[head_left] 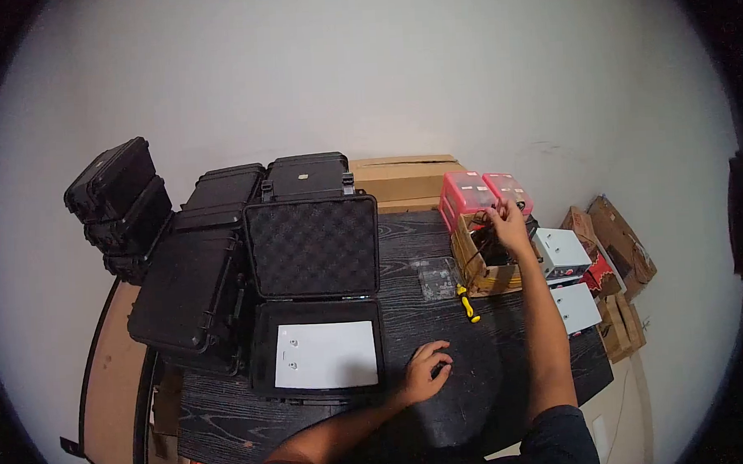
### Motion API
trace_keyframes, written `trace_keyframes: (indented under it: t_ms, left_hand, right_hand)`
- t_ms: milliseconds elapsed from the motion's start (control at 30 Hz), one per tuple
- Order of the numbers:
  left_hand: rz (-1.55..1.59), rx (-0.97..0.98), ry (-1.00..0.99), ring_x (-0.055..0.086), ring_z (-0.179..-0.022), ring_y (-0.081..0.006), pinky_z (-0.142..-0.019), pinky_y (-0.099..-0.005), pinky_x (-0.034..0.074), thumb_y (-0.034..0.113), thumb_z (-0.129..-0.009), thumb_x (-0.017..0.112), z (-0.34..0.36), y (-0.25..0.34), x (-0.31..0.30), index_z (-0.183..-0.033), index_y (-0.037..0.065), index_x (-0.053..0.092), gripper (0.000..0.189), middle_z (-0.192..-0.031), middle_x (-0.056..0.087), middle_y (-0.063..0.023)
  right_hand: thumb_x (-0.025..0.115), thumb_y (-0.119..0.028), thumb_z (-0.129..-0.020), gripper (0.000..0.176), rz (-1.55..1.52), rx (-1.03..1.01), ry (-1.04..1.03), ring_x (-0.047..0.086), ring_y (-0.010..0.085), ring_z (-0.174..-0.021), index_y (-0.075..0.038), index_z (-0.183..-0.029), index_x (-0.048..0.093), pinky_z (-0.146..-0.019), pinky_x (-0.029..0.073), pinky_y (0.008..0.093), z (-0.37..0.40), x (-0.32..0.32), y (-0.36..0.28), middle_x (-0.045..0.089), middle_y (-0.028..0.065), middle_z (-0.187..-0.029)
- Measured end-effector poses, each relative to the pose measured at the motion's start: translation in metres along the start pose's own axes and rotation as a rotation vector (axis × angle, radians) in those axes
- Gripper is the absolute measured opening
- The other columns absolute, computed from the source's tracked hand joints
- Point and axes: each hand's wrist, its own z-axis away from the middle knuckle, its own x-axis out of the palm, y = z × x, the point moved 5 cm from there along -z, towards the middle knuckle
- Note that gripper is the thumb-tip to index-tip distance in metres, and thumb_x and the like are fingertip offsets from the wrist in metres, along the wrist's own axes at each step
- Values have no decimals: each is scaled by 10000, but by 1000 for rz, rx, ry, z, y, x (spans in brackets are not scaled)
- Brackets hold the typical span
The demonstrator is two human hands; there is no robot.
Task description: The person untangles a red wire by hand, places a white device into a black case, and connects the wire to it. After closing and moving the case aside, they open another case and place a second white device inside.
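Note:
My right hand (509,223) is over a cardboard box (503,281) of dark cables (490,247), its fingers closed at the box's top on something dark that looks like cable. My left hand (428,372) rests on the dark wood-grain table (478,385) with its fingers curved and apart, holding nothing. Left of it, an open black case (261,353) has a foam-lined lid (312,247) standing up. A white flat device (325,355) with two small round parts lies in its base. A yellow screwdriver (467,303) lies in front of the cardboard box.
Several closed black cases (187,290) stand at the left and behind. Two pink-edged clear containers (468,193) are behind the cable box. White devices (564,248) sit at the right edge, beside cardboard (620,238). A flat cardboard box (407,181) lies by the wall.

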Motion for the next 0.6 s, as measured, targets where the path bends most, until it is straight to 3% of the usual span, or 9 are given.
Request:
trace_keyframes:
  t_ms: [67, 200, 267, 300, 433, 500, 533, 600]
  left_hand:
    - [7, 17, -2, 553, -1343, -374, -1117, -495, 443, 66, -906, 747, 0, 2, -1, -1084, 55, 701, 184, -1428, 599, -156]
    - [-10, 23, -1, 552, -1345, -373, -1118, -491, 443, 70, -911, 746, 0, 2, -2, -1083, 53, 700, 179, -1431, 598, -156]
    - [0, 5, -7, 547, -1351, -376, -1121, -493, 441, 71, -914, 743, 0, 1, -1, -1086, 53, 702, 178, -1433, 597, -158]
    - [1, 5, -6, 547, -1351, -376, -1121, -493, 441, 71, -914, 743, 0, 1, -2, -1086, 53, 702, 178, -1433, 597, -158]
    - [13, -15, -22, 540, -1359, -376, -1124, -502, 438, 71, -917, 741, 0, 1, -1, -1087, 56, 705, 174, -1443, 592, -159]
    - [8, -12, -20, 538, -1361, -376, -1124, -504, 437, 71, -917, 741, 0, 1, -1, -1084, 56, 706, 170, -1446, 591, -158]
    - [5, -16, -26, 533, -1370, -377, -1129, -504, 434, 72, -919, 741, 1, 1, -1, -1092, 59, 705, 176, -1452, 585, -159]
    - [1, -18, -29, 528, -1379, -378, -1135, -505, 430, 73, -921, 740, 1, 0, 0, -1100, 62, 705, 182, -1458, 579, -161]
  right_hand:
    - [681, -113, -1032, 147, -277, -100, 85, 594, 71, -822, -36, -1156, 660, -711, 479, 267, 12, -6, -39, 627, -25, -876]
    - [705, -146, -1024, 184, -492, -24, -30, 570, 73, -784, -12, -1148, 687, -702, 470, 265, 23, -13, -59, 636, -19, -840]
    - [701, -174, -1014, 201, 61, -80, -33, 595, 105, -719, 15, -1080, 718, -690, 498, 296, 31, -26, -74, 627, 23, -729]
    - [702, -205, -1014, 238, 32, -98, 9, 607, 110, -697, 31, -990, 726, -666, 490, 301, 42, -29, -94, 649, 41, -712]
    - [676, -225, -1046, 241, 35, -82, -30, 615, 122, -682, 15, -1037, 686, -644, 497, 302, 57, -31, -96, 664, 47, -723]
    - [625, -245, -1087, 237, -437, 236, -207, 642, 131, -695, -10, -1113, 621, -637, 521, 288, 77, -23, -109, 678, 65, -744]
    - [584, -332, -1108, 305, -475, 184, -278, 685, 153, -729, -70, -1261, 548, -649, 552, 290, 81, -17, -103, 679, 53, -811]
    - [531, -300, -1130, 266, -662, 349, -292, 705, 175, -725, -51, -1225, 536, -650, 574, 299, 109, -14, -118, 696, 94, -864]
